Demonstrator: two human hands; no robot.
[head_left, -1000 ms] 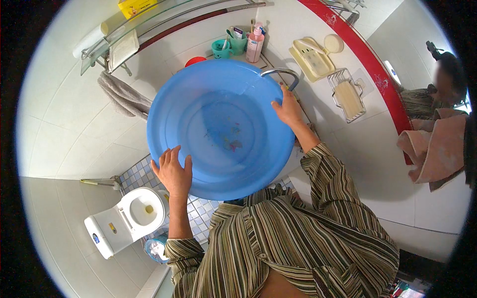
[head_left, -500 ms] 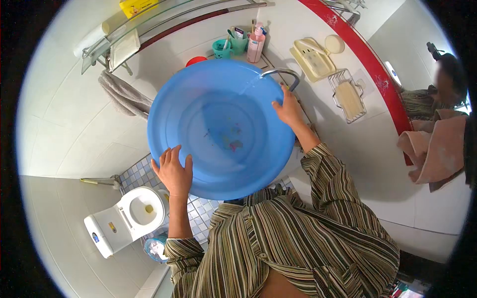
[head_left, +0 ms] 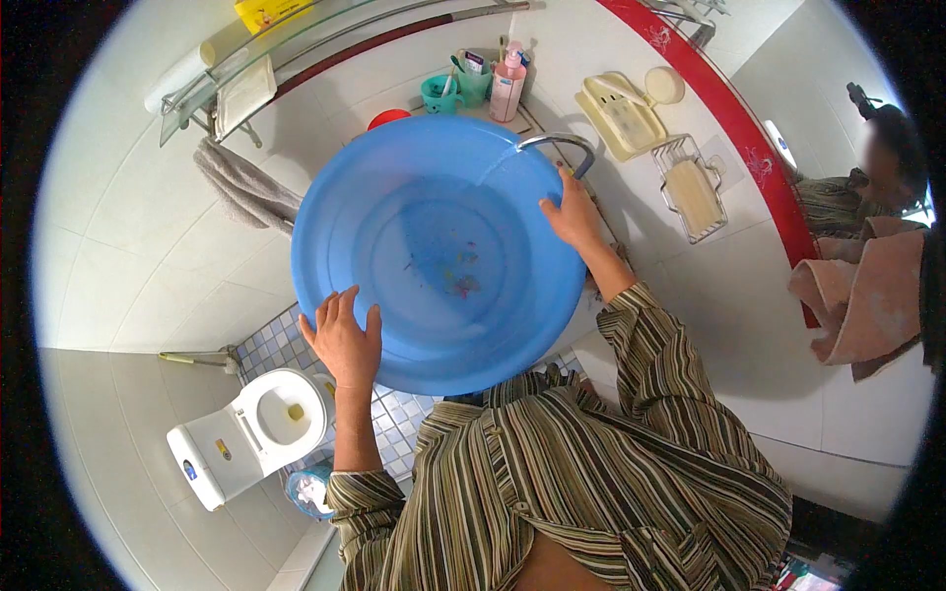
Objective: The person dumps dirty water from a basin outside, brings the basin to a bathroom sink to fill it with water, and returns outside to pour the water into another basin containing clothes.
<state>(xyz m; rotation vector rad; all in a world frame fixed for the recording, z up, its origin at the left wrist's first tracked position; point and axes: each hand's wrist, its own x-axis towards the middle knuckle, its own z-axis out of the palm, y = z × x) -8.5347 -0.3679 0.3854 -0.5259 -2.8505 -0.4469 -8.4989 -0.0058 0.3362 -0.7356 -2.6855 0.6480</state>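
A large blue basin (head_left: 340, 222) is under the curved metal tap (head_left: 557, 141), and a thin stream of water runs from the tap into it. Shallow water with small dark, reddish and yellowish bits lies at the bottom. My left hand (head_left: 345, 340) rests at the basin's lower left rim, fingers spread and thumb apart. At the right rim, my right hand (head_left: 574, 217) grips the edge, its thumb on the inner side and its other fingers mostly hidden outside.
Behind the basin stand green cups (head_left: 440, 96), a pink pump bottle (head_left: 507, 84) and a red item (head_left: 388, 118). Soap holders (head_left: 621, 116) are at the right. A grey towel (head_left: 241, 187) hangs left, above a toilet (head_left: 281, 414) and a bin (head_left: 310, 492). A mirror (head_left: 788, 79) shows a person.
Both hands keep their places on the rim. The water's surface and the bits in it have shifted slightly as the stream runs.
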